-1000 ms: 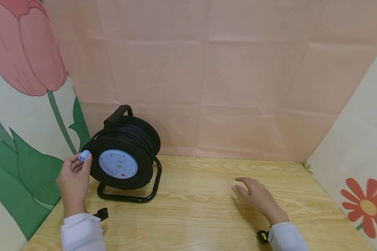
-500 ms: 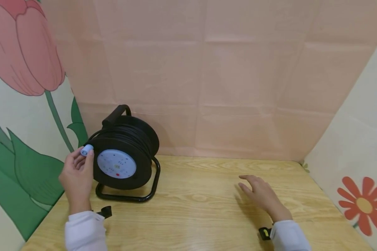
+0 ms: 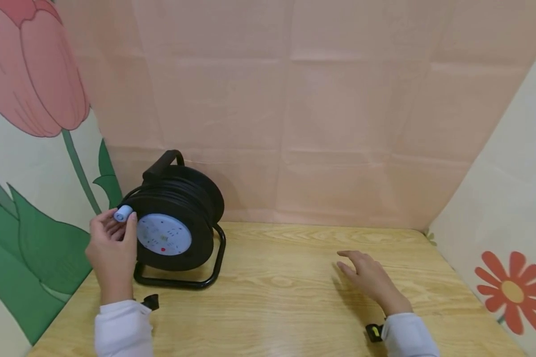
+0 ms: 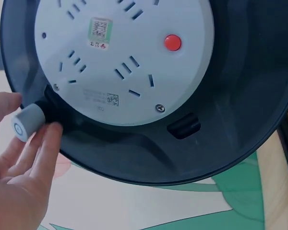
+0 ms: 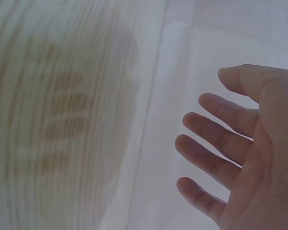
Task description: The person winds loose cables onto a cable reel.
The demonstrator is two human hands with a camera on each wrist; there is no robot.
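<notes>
At the left of the table stands a black cable reel (image 3: 176, 196) with a pale socket plate (image 3: 164, 234) on its front. A light grey-blue crank knob (image 3: 123, 213) sticks out from the front rim at the upper left. My left hand (image 3: 113, 255) holds this knob between thumb and fingers; in the left wrist view the knob's round end (image 4: 19, 129) shows between them. Far off to the right, my right hand (image 3: 370, 277) hovers over the table and holds nothing. Its fingers (image 5: 213, 160) are spread and slightly bent in the right wrist view.
Black cable (image 3: 178, 186) is wound on the drum, under a carry handle (image 3: 161, 165). A bent tube stand (image 3: 196, 283) supports the reel on the wooden table (image 3: 272, 297). Behind is a pink sheet wall (image 3: 295, 124); flower-printed panels (image 3: 35, 233) flank both sides.
My left hand and the knob have moved slightly up and to the right along the reel's rim, mostly in the first half second. The right hand stays nearly where it was.
</notes>
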